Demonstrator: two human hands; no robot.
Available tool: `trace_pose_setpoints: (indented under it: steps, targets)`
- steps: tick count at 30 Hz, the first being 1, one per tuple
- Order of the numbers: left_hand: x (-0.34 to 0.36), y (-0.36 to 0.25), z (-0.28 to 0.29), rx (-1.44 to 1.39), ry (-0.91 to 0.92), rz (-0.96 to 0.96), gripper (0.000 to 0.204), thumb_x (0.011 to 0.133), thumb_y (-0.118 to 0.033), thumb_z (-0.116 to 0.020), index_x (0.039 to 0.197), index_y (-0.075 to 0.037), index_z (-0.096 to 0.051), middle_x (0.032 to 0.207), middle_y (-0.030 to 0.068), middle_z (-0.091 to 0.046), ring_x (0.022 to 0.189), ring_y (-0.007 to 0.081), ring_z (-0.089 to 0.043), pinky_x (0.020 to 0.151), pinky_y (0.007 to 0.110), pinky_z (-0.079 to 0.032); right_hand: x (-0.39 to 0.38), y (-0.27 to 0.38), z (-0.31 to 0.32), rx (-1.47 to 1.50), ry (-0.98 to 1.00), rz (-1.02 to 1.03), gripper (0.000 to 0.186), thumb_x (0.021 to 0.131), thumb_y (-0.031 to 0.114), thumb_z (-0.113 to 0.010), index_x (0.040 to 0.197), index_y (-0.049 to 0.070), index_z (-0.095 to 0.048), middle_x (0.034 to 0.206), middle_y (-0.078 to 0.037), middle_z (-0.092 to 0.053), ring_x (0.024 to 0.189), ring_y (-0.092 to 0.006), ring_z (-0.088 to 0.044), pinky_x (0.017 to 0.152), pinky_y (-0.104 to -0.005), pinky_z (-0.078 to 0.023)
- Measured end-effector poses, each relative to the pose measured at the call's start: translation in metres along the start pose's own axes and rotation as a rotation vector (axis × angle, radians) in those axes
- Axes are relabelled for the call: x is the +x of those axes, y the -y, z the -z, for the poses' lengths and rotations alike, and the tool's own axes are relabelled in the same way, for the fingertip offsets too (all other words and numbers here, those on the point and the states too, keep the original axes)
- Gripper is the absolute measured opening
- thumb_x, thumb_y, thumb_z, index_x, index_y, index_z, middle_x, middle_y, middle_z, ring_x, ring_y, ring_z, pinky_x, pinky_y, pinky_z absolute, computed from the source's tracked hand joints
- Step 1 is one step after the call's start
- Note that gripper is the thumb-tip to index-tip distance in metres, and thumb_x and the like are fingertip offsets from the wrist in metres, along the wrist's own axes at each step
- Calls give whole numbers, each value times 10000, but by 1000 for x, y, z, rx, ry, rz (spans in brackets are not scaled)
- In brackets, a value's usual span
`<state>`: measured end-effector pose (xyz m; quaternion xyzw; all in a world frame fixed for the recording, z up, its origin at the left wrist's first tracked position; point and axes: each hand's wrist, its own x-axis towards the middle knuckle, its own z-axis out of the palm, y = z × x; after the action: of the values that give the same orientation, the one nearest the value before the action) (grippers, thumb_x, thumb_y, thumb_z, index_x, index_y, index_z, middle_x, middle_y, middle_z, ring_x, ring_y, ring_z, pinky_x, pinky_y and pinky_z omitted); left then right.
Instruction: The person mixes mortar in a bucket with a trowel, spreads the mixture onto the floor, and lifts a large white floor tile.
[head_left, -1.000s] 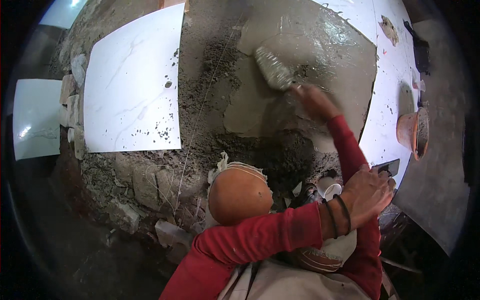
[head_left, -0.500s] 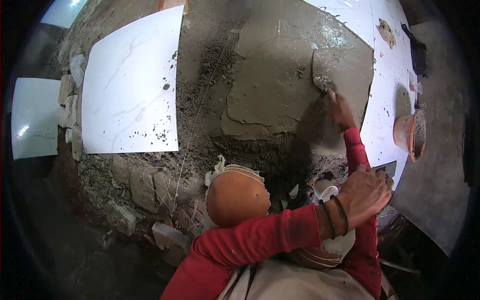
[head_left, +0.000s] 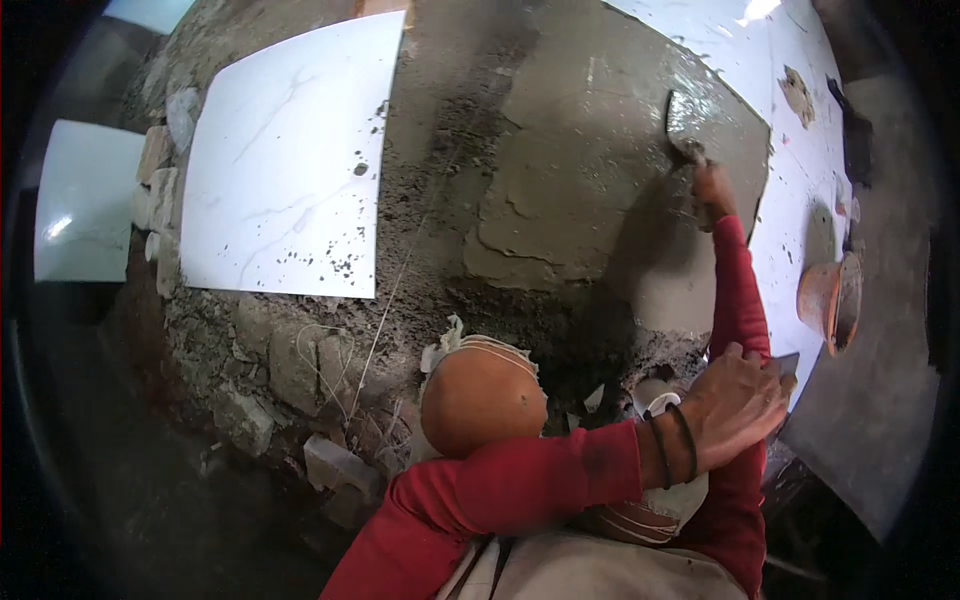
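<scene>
My right hand [head_left: 712, 186] grips a metal trowel [head_left: 685, 125], its blade on the wet grey mortar [head_left: 560, 180] near that patch's right edge. My left hand [head_left: 740, 395] crosses over my right arm, its fingers curled at a dark flat piece [head_left: 785, 365] by the white tiles' edge on the right; exactly what it grips is partly hidden. Under my left forearm sits a rounded orange-brown, knee-like form [head_left: 483, 400] edged with cloth and string. A white cup-like pipe end [head_left: 662, 402] shows behind the left hand.
A large marbled white tile [head_left: 280, 170] lies left of a taut string, with a smaller tile [head_left: 82, 200] beyond broken blocks [head_left: 158, 200]. At right are white tiles [head_left: 790, 240] and a terracotta-coloured pot [head_left: 828, 305]. Rubble [head_left: 250, 420] lines the near edge.
My right hand and trowel have moved rightward, then upward along the mortar, which looks smoother across the middle. My left hand has stayed about where it was. The view has shifted slightly.
</scene>
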<state>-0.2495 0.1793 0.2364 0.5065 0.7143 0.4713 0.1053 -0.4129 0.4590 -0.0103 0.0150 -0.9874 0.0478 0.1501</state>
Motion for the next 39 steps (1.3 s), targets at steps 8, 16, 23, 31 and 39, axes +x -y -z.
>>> trace_pose_setpoints:
  steps: [8, 16, 23, 31, 39]
  targets:
    - [10, 8, -21, -46, -183, 82, 333, 917, -260, -502, 1182, -67, -560, 992, 75, -595, 796, 219, -580, 706, 365, -446, 56, 179, 5, 381, 559, -150, 419, 995, 354, -464, 1194, 11, -600, 797, -150, -633, 741, -256, -630, 647, -397, -485]
    - [12, 4, -16, -68, -214, 156, 249, 872, -249, -563, 1067, -98, -602, 961, 66, -610, 804, 204, -558, 745, 368, -449, -62, 286, 27, 433, 570, 106, 372, 982, 354, -478, 936, 0, -582, 679, -259, -609, 679, -447, -629, 580, -545, -461]
    - [5, 1, -23, -119, -155, 111, 248, 883, -237, -547, 1078, -91, -599, 964, 96, -616, 824, 218, -578, 742, 392, -459, -72, 279, 88, 186, 758, 297, 342, 943, 404, -532, 987, 70, -594, 607, -172, -608, 580, -354, -637, 519, -460, -506]
    - [9, -3, 2, -153, -123, -54, 330, 889, -180, -526, 1163, 4, -545, 1030, 137, -629, 844, 271, -629, 715, 393, -506, -4, 113, 38, 140, 254, -107, 357, 959, 388, -508, 1027, 62, -638, 785, -230, -639, 742, -415, -628, 610, -484, -491]
    - [16, -4, 24, -114, -56, 10, 250, 885, -188, -591, 1053, -5, -565, 914, 132, -631, 791, 283, -644, 679, 394, -502, -139, 17, 49, 177, 362, -511, 394, 983, 339, -461, 1218, 45, -573, 1022, -284, -611, 929, -439, -603, 806, -532, -460]
